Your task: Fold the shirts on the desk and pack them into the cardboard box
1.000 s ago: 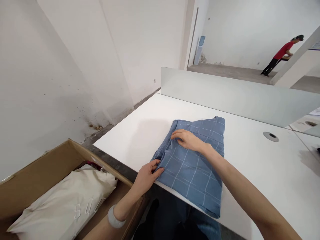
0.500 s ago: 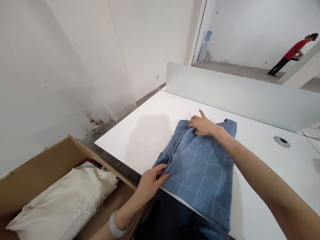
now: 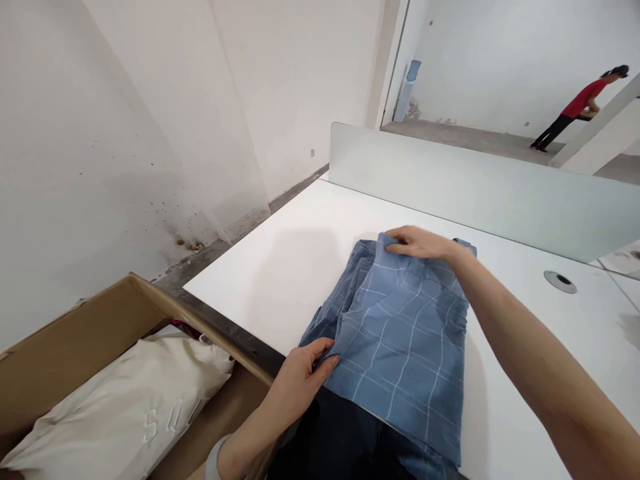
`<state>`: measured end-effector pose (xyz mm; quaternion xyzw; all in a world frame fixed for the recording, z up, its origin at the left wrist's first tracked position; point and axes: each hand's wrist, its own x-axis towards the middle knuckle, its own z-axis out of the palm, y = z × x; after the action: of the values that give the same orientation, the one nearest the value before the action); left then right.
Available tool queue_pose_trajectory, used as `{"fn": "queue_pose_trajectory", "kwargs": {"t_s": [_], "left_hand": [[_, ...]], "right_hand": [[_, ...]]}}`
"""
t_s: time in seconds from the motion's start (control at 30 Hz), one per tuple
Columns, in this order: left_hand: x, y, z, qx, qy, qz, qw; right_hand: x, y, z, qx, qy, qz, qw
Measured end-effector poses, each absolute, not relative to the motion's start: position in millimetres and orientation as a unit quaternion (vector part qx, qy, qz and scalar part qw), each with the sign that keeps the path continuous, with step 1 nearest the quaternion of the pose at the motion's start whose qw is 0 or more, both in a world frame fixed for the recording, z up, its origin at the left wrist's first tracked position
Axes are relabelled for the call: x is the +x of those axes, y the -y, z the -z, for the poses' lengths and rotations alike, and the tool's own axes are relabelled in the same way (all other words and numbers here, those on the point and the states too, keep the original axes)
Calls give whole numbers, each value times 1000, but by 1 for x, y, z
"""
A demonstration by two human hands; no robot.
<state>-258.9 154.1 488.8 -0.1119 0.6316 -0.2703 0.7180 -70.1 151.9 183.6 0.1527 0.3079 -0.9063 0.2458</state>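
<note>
A blue garment with a white windowpane check, which looks like a folded shirt [image 3: 400,333], lies on the white table [image 3: 295,267], its near end at the table's front edge. My left hand [image 3: 303,373] pinches the cloth at the near left side, thumb and fingers closed over a fold. Up at the far end, my right hand [image 3: 417,241] grips the upper left corner of the top layer and lifts it slightly. Beneath that layer, more bunched folds show along the left side. The fingertips under the cloth are partly hidden.
An open cardboard box [image 3: 145,293] at the lower left holds a cream garment [image 3: 125,400] with raised letters. A frosted divider [image 3: 450,190] runs along the table's far edge, with a round cable grommet [image 3: 560,281] near it. A person in red [image 3: 583,100] stands beyond.
My right hand has taken hold of the shirt's far left corner and raised it, its fingers now closed on the cloth. My left hand keeps its pinch at nearly the same spot.
</note>
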Motion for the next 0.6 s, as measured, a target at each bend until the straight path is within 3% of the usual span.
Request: {"fn": "queue_pose_trajectory", "kwargs": {"t_s": [0.13,0.43,0.6], "left_hand": [[-257,-151,-498,-127,-621,288,717],[-256,-143,-502,-121,-610,295,725],[-252,-149,-504,-74,-602,322,727]], "right_hand": [[-88,-95,-188,66,-350,882,308],[-99,-86,-191,63,-308,881,353],[-67,-121,-200,130,-217,923,289]]}}
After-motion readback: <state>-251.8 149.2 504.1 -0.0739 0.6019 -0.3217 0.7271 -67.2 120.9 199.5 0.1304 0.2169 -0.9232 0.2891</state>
